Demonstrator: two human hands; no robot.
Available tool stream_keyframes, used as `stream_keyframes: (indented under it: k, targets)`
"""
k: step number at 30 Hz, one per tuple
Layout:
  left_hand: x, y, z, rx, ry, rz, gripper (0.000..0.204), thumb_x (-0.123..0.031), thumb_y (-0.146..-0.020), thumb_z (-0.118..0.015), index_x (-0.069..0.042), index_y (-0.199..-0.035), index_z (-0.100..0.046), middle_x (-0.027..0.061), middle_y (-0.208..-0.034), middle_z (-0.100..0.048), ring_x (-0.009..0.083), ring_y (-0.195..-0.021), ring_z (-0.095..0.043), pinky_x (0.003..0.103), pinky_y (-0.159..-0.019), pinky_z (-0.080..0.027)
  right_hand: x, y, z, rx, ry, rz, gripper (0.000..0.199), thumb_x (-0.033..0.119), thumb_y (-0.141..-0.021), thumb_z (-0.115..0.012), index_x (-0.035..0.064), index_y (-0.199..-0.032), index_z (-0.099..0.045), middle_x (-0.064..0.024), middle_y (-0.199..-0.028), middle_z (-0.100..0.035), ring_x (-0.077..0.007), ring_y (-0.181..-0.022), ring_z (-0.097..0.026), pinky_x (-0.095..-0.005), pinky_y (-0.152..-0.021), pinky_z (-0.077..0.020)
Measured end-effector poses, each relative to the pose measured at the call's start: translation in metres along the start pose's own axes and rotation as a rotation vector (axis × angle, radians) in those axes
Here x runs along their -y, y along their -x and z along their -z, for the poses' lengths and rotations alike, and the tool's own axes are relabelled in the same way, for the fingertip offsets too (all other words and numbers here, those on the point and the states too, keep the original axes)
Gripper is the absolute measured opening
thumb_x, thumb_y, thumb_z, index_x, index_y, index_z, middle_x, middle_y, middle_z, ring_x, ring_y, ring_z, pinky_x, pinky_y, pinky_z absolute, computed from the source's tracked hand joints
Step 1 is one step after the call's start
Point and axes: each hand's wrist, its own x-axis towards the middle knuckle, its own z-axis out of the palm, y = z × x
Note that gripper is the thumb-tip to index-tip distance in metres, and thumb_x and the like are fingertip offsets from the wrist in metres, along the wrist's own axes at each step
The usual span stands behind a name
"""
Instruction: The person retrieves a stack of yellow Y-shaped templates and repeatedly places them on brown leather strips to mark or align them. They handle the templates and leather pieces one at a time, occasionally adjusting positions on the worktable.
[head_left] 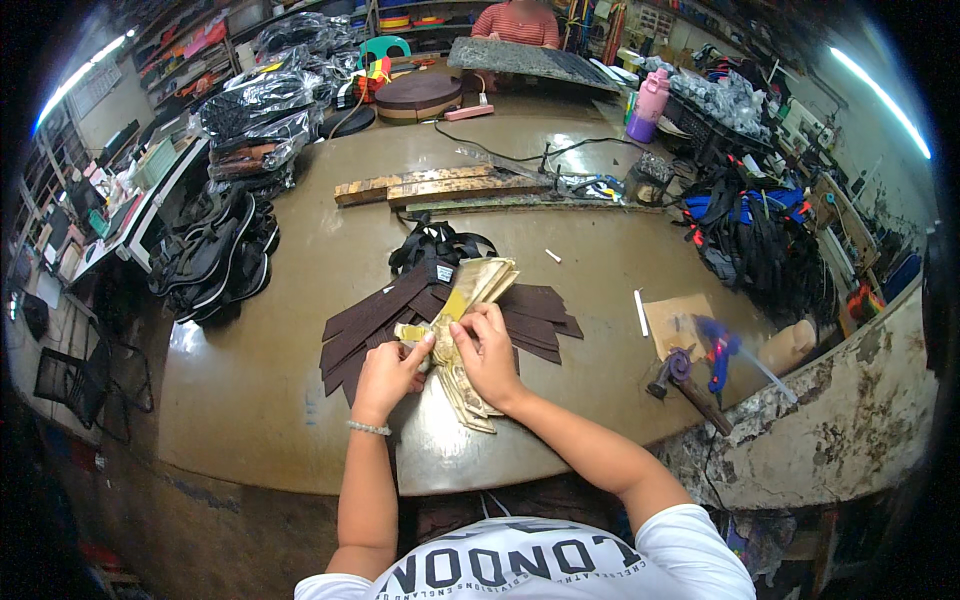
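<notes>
A bundle of cream-tan flat strips (485, 282) lies fanned out at both ends, gathered at its middle with a yellow band (455, 305). My left hand (393, 372) pinches the left side of the gathered middle, thumb and fingers together, beside a short yellow end. On the right side, my right hand (487, 358) is closed around the bundle, its fingertips pressed on the middle. Stacks of dark brown strips (375, 318) spread out beneath and to both sides of the bundle. Black looped straps (432, 243) lie just beyond them.
At right are a blue glue gun (719, 352), a hammer (700, 400), a purple roll (680, 362) and brown paper (672, 318). Wooden bars (440, 187) lie across the far table. Black sandals (215, 250) pile up left; a person (515, 25) is at the far side.
</notes>
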Motion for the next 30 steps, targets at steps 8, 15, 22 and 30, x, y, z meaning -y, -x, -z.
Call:
stream_keyframes:
  k: [8,15,22,30]
  targets:
    - [-0.013,0.006,-0.011,0.360,1.050,-0.334,0.034,-0.013,-0.099,-0.059,0.005,-0.127,-0.054,0.0062,-0.112,-0.066,0.0135,-0.103,-0.063,0.031,-0.095,-0.051,0.019,-0.038,0.033,-0.061,0.057,0.116,0.027,0.021,-0.091,-0.072,0.0002,-0.103,-0.061,-0.0109,-0.110,-0.058,-0.0170,-0.104,-0.057,-0.0285,-0.088,-0.0477]
    - [-0.008,-0.005,-0.021,0.143,0.874,-0.148,0.026,-0.019,-0.098,-0.062,0.003,-0.111,-0.064,0.0042,-0.092,-0.070,0.0091,-0.075,-0.065,0.025,-0.068,-0.055,0.012,-0.038,0.045,0.658,-0.413,-0.440,0.041,0.020,-0.091,-0.072,-0.0041,-0.122,-0.060,-0.0044,-0.109,-0.067,-0.0085,-0.096,-0.062,-0.0244,-0.083,-0.0510]
    - [-0.005,-0.003,-0.014,0.451,0.959,-0.278,0.028,-0.010,-0.096,-0.063,0.004,-0.119,-0.058,0.0084,-0.109,-0.068,0.0110,-0.090,-0.067,0.026,-0.079,-0.056,0.017,-0.054,0.063,0.599,-0.076,-0.301,0.040,0.023,-0.088,-0.074,-0.0052,-0.116,-0.065,-0.0095,-0.103,-0.071,-0.0115,-0.091,-0.063,-0.0289,-0.083,-0.0514]
    - [-0.007,-0.006,-0.023,0.380,0.859,-0.293,0.031,-0.007,-0.093,-0.066,0.006,-0.120,-0.058,0.0082,-0.107,-0.068,0.0099,-0.089,-0.066,0.025,-0.076,-0.056,0.010,-0.056,0.072,0.671,-0.277,-0.435,0.039,0.011,-0.092,-0.068,-0.0060,-0.126,-0.055,-0.0058,-0.112,-0.066,-0.0091,-0.095,-0.062,-0.0251,-0.084,-0.0514]
